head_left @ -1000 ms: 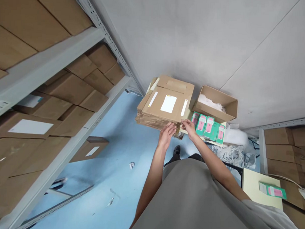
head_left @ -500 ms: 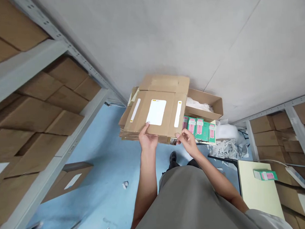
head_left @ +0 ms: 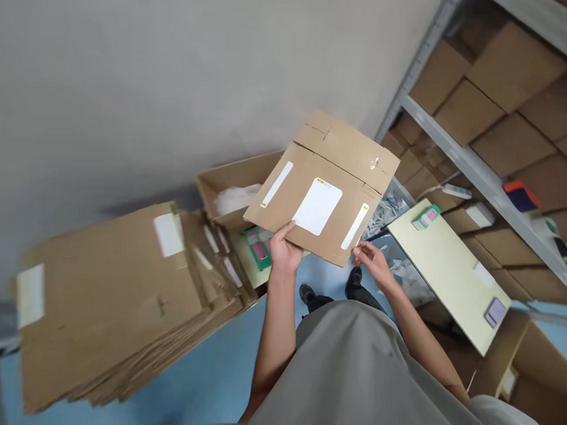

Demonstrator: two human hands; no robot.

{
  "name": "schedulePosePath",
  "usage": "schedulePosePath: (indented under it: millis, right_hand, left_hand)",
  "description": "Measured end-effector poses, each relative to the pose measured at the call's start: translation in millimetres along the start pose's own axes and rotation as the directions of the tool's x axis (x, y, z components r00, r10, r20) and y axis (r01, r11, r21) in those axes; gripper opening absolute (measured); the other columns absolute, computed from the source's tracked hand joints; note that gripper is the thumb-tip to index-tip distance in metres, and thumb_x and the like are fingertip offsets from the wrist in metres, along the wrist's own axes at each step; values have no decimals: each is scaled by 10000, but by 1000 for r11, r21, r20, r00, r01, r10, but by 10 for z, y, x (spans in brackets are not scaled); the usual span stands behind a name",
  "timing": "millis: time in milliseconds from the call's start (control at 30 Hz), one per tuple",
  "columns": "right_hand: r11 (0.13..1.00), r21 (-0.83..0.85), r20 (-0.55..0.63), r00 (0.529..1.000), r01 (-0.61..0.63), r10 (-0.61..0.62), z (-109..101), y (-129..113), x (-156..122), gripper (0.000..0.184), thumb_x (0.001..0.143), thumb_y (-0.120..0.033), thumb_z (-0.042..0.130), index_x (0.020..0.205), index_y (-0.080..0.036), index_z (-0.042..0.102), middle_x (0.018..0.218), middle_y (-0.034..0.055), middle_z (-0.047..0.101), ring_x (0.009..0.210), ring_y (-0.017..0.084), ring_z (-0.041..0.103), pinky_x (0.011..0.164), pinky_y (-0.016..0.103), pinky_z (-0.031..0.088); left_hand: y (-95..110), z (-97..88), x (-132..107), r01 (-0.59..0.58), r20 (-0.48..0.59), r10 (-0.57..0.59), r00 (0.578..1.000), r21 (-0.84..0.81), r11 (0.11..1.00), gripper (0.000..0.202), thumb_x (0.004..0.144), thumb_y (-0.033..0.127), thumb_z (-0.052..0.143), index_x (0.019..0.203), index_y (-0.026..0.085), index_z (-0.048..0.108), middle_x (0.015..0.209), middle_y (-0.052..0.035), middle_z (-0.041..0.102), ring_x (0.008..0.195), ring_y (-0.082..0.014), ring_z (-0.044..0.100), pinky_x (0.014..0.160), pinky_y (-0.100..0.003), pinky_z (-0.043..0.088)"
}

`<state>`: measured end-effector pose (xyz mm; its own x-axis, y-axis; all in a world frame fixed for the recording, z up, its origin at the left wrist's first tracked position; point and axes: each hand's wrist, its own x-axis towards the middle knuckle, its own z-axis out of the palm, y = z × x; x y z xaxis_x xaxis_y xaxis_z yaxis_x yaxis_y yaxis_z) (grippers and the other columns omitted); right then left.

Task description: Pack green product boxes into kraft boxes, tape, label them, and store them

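A flattened cardboard box (head_left: 278, 206) with white label stickers is held up in front of me, its upper flap folded out. My left hand (head_left: 285, 253) grips its lower edge, thumb on top beside the large middle label (head_left: 318, 206). At the lower right corner, my right hand (head_left: 372, 262) has its fingers closed at the cardboard's edge, near a narrow white label (head_left: 355, 226). Part of the fingers is hidden beneath the cardboard.
A stack of flattened cardboard (head_left: 104, 293) stands at left. Behind the held piece is an open carton (head_left: 240, 166) with white material, near green-and-pink boxes (head_left: 258, 245). A pale table (head_left: 446, 275) stands right, before shelves (head_left: 467, 153) of cartons. Paper shreds (head_left: 389, 210) lie between.
My view has swung to the right. The flattened box has come away from the stack and is tilted, with both hands still at its lower edge.
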<state>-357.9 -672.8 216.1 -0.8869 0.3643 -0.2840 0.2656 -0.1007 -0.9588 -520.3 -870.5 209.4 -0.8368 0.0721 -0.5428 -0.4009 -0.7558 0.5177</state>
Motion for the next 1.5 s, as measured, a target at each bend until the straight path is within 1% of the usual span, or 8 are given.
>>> schedulePosePath:
  millis: [133, 333, 533, 700, 1033, 1333, 1400, 1500]
  right_hand:
    - [991, 115, -284, 958, 66, -31, -898, 73, -65, 590, 784, -751, 923, 1027, -256, 715, 786, -22, 672, 613, 155, 596, 633, 336, 523]
    - [955, 280, -532, 844, 102, 66, -2247, 381, -180, 580, 738, -679, 945, 1027, -240, 698, 765, -38, 683, 591, 135, 594, 604, 308, 500]
    - [888, 457, -661, 684, 41, 308, -3511, 851, -277, 582, 635, -659, 954, 880, -253, 617, 713, -53, 664, 647, 155, 678, 614, 284, 517]
    - [840, 540, -677, 618, 49, 399, -4232, 1134, -528, 556, 614, -612, 973, 874, -241, 649, 796, -37, 723, 693, 132, 707, 678, 264, 557]
    - [765, 640, -692, 483, 67, 536, -4736, 1378, -645, 521, 708, -502, 992, 822, -259, 545, 718, -71, 651, 622, 129, 734, 613, 233, 586]
    - [759, 649, -641, 501, -51, 582, -4905, 1503, -665, 435, 703, -421, 954, 902, -241, 611, 830, -28, 757, 692, 162, 794, 623, 229, 624]
    - [778, 621, -696, 393, -89, 601, -4997, 1542, -761, 399, 727, -390, 892, 1006, -230, 656, 1002, 20, 803, 678, 159, 791, 632, 259, 640]
    - [850, 510, -845, 106, -133, 524, -5234, 1586, -1009, 632, 774, -395, 795, 1371, -233, 664, 1483, 154, 733, 669, 140, 752, 688, 341, 676]
  left_hand:
    - [-815, 582, 33, 155, 105, -180, 978, 212, 965, 412, 712, 147, 891, 1119, 184, 841, 1016, -72, 884, 948, -263, 841, 914, -348, 698]
    - [-2270, 1485, -94, 154, 250, -313, 916, 503, 850, 421, 618, 211, 956, 1019, 187, 831, 970, -53, 870, 969, -256, 827, 952, -341, 676]
    - [-3778, 2226, -427, 117, 370, -471, 801, 674, 729, 510, 513, 278, 1017, 986, 194, 846, 1050, -68, 889, 1092, -296, 821, 991, -367, 668]
    - [-4614, 2585, -710, 115, 355, -589, 726, 781, 613, 589, 489, 282, 1045, 1038, 167, 866, 1113, -104, 895, 1160, -348, 821, 1005, -404, 675]
    - [-5348, 2888, -911, 70, 309, -719, 622, 893, 445, 596, 510, 303, 1060, 1053, 152, 866, 1204, -134, 887, 1216, -373, 808, 1008, -412, 679]
    - [-5443, 2956, -786, 121, 240, -751, 615, 913, 391, 578, 485, 239, 1054, 1026, 169, 863, 1127, -134, 892, 1170, -382, 824, 1000, -436, 690]
    - [-5406, 2982, -690, 129, 227, -754, 616, 916, 380, 538, 477, 230, 1042, 982, 163, 868, 1094, -140, 892, 1132, -383, 832, 985, -434, 690]
    - [-5362, 3022, -531, 128, 215, -752, 623, 920, 370, 513, 454, 212, 1023, 939, 155, 866, 1052, -140, 889, 1082, -365, 835, 965, -409, 679]
